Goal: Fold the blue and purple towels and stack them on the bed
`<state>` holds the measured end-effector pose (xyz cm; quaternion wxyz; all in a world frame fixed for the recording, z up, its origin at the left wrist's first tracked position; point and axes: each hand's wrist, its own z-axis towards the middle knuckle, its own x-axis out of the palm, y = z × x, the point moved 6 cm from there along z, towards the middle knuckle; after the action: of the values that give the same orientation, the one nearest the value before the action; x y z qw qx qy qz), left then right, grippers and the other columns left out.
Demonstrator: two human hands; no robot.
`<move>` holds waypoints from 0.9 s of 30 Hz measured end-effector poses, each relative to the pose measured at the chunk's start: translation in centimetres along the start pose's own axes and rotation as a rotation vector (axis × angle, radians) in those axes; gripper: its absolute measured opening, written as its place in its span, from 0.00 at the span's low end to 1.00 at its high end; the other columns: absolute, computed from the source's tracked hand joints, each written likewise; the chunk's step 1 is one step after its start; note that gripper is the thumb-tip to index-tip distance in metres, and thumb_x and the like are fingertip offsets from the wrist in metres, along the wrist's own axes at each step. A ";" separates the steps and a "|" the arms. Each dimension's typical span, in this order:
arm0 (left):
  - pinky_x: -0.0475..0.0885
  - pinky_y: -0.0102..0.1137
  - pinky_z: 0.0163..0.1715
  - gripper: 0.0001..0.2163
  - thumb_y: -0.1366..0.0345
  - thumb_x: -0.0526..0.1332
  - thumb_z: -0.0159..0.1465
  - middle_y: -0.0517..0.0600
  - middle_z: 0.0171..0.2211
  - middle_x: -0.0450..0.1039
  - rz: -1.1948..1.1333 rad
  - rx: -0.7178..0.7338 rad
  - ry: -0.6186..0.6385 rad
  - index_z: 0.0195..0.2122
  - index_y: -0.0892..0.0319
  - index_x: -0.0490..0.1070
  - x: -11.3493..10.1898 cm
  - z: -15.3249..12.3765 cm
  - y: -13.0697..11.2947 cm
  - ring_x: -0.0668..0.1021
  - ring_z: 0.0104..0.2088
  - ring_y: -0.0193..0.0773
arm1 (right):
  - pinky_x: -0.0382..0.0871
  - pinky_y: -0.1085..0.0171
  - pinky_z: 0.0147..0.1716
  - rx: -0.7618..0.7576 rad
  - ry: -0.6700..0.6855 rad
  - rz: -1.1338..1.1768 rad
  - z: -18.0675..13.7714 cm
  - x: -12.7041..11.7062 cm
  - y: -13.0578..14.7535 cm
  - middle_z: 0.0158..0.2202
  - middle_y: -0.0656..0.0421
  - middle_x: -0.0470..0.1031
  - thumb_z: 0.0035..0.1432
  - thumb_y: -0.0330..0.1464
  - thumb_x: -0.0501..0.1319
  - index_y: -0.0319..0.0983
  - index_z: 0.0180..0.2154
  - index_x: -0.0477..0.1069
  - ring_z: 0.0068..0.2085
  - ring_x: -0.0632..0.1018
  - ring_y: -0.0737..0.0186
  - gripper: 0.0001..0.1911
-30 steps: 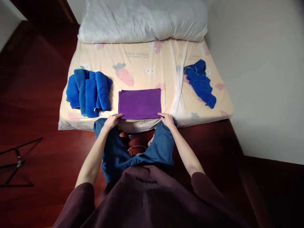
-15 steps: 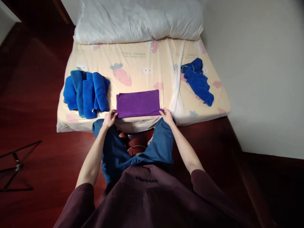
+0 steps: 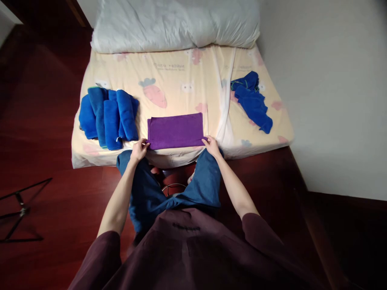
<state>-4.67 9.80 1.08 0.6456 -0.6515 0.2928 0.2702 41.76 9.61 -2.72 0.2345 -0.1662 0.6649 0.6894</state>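
Note:
A purple towel (image 3: 175, 131) lies folded into a flat rectangle at the near edge of the bed. My left hand (image 3: 139, 150) pinches its near left corner, and my right hand (image 3: 212, 146) pinches the near right corner. Along the near edge the cloth is turned over in a narrow strip between my hands. To the left, close to my left hand, rests a pile of rolled blue towels (image 3: 112, 123). Crumpled blue cloths (image 3: 253, 105) lie farther off to the right of my right hand.
The bed (image 3: 178, 90) has a cream sheet with carrot prints and a white strip of fabric across it. A thick pale quilt (image 3: 175, 26) is bundled at the back. A wall (image 3: 329, 92) borders the right side. Black metal stand legs (image 3: 22, 209) are on the red floor at left.
The view has shifted very slightly. Both hands keep their pinch on the purple towel's near corners, and the cloth looks the same.

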 end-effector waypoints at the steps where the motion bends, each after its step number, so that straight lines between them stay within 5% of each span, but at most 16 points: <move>1: 0.76 0.36 0.44 0.13 0.58 0.61 0.66 0.56 0.40 0.81 0.000 -0.007 -0.003 0.48 0.59 0.74 0.0 0.0 0.0 0.83 0.38 0.45 | 0.81 0.53 0.49 0.006 -0.002 -0.010 0.0 0.0 -0.1 0.40 0.53 0.84 0.64 0.54 0.60 0.39 0.50 0.78 0.42 0.84 0.51 0.27; 23: 0.78 0.38 0.47 0.11 0.62 0.62 0.67 0.56 0.40 0.81 0.036 -0.032 0.011 0.49 0.60 0.74 0.5 0.2 -0.5 0.82 0.39 0.45 | 0.81 0.54 0.50 0.041 0.017 -0.187 -0.2 0.1 1.2 0.43 0.50 0.84 0.69 0.42 0.61 0.38 0.53 0.78 0.46 0.85 0.51 0.18; 27: 0.75 0.46 0.57 0.15 0.65 0.57 0.70 0.64 0.52 0.78 0.192 0.120 -0.055 0.56 0.61 0.73 0.2 -0.7 -2.0 0.80 0.53 0.53 | 0.76 0.48 0.60 -0.056 -0.082 -0.319 -1.4 -0.7 3.6 0.56 0.44 0.81 0.71 0.38 0.57 0.36 0.63 0.71 0.56 0.82 0.48 0.23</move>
<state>-3.13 9.12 2.31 0.6623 -0.5729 0.3517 0.3307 40.32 8.15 0.59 0.3632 -0.2478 0.6003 0.6680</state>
